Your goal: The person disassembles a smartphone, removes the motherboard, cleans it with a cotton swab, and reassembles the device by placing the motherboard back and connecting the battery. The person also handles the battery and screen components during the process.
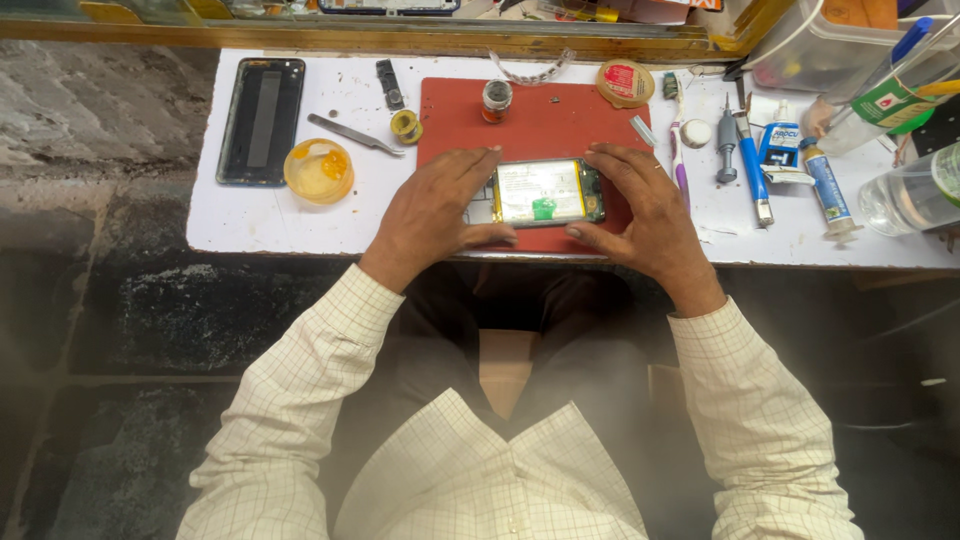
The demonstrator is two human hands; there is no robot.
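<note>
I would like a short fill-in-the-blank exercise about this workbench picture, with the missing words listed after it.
1. Both hands, the left hand and the right hand, hold an opened ____ between them.
2. The opened device lies over a mat whose colour is ____.
3. The black rear cover lies to the ____ of the mat.
4. The small round dish beside the tweezers is ____ in colour.

Missing words: phone; red; left; yellow

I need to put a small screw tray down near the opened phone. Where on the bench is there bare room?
Bare white bench lies before the yellow dish, left of the left hand. Another patch sits between the right hand and the blue screwdriver. The right end, around the glue tubes, is crowded.
</note>
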